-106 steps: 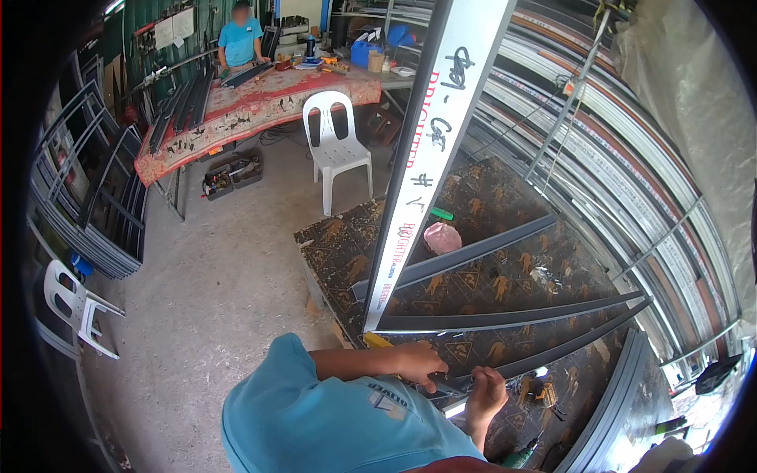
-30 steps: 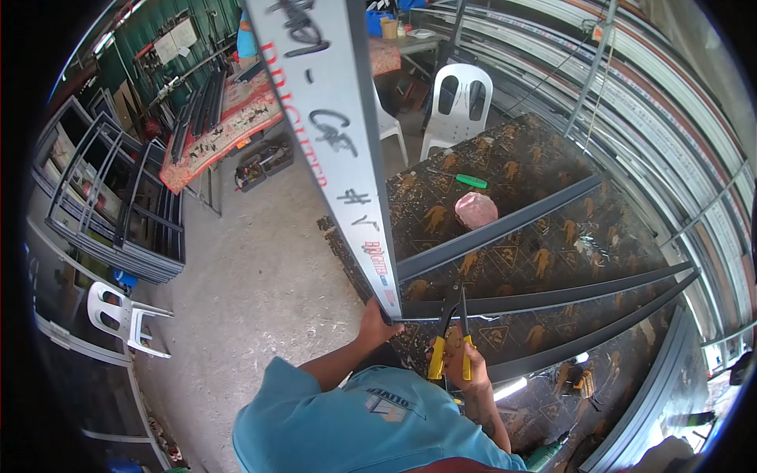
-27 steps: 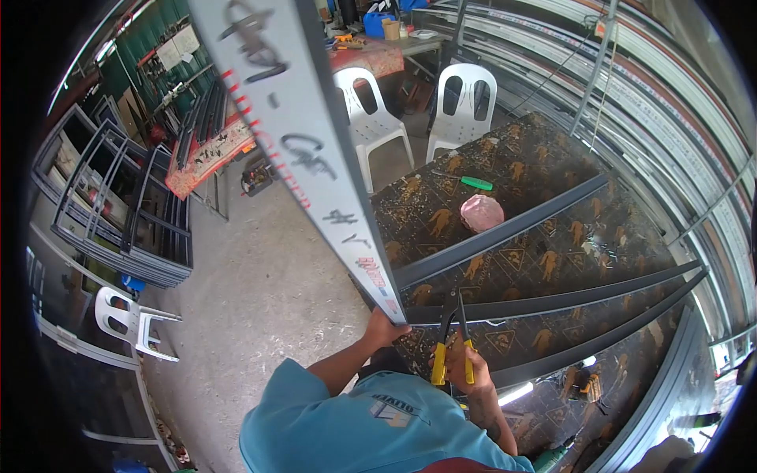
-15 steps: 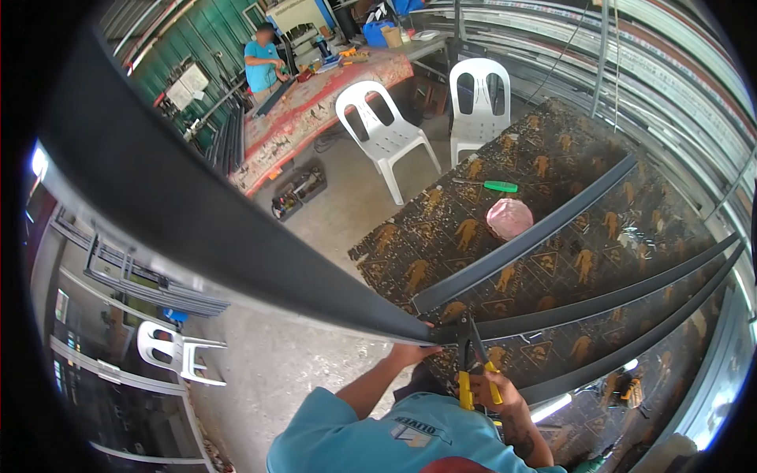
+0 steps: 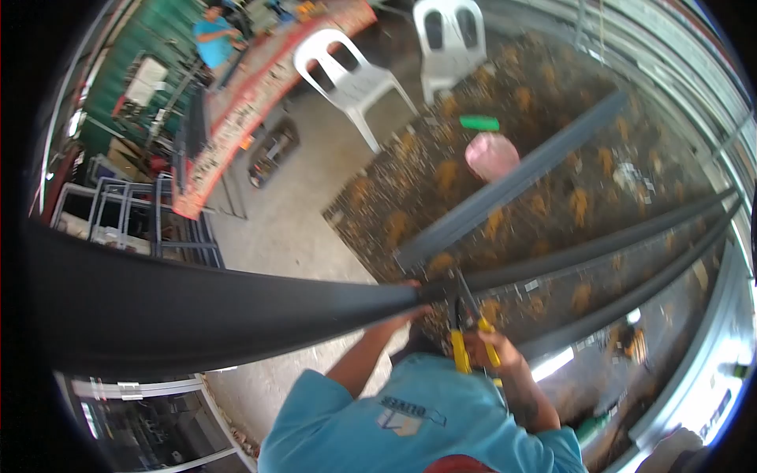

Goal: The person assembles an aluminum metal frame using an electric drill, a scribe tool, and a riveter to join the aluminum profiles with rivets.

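My left hand (image 5: 404, 315) is closed around the inner end of a long dark grey metal profile (image 5: 236, 319), which reaches out to the left edge of the view. Its fingers are partly hidden behind the profile. In my right hand (image 5: 498, 351) are yellow-handled snips (image 5: 460, 352), handles spread apart. Their jaws overlap the profile's end, just right of my left hand. A second dark profile (image 5: 603, 243) runs rightward across the table from that spot. Behind it, a grey profile (image 5: 520, 183) lies slantwise beside a pink round item (image 5: 492, 156).
The dark patterned table (image 5: 579, 209) carries small scraps and a green-handled tool (image 5: 479, 123). Two white chairs (image 5: 359, 83) stand beyond it. Further back, a person in blue (image 5: 213, 39) works at a red bench (image 5: 236, 130). A tool tray (image 5: 274, 152) sits on the floor.
The long profile's outer end has swung from the upper left down to the left side. The whole view has shifted and tilted. Both hands keep their hold.
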`<state>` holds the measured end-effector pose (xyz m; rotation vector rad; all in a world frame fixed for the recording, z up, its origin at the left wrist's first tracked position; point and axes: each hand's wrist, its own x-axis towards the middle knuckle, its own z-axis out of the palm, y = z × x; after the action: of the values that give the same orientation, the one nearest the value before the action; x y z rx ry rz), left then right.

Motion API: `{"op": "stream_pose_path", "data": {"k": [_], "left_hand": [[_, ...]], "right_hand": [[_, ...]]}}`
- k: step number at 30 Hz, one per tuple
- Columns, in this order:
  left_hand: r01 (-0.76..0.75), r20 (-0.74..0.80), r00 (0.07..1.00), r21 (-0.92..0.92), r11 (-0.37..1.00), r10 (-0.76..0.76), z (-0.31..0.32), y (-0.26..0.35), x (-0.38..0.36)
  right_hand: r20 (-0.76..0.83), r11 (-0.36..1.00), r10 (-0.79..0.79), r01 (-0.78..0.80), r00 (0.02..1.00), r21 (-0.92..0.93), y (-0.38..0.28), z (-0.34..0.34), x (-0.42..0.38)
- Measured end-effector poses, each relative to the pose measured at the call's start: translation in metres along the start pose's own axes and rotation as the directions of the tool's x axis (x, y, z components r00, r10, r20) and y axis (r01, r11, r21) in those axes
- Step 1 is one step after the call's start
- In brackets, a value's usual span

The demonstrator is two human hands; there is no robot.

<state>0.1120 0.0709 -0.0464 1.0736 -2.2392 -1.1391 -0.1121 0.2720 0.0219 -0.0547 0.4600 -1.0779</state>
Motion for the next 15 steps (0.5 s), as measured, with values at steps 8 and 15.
{"op": "stream_pose_path", "data": {"k": [8,15], "left_hand": [[-0.037,0.016,0.999,0.159,0.987,0.034,0.001,0.007,0.001],[-0.106,0.042,0.994,0.217,0.970,0.099,-0.001,0.013,0.004]], "right_hand": [[-0.037,0.993,-0.083,0.085,0.996,0.078,0.005,0.001,-0.003],[-0.062,0.995,-0.043,0.049,0.997,0.088,0.010,0.002,-0.004]]}}
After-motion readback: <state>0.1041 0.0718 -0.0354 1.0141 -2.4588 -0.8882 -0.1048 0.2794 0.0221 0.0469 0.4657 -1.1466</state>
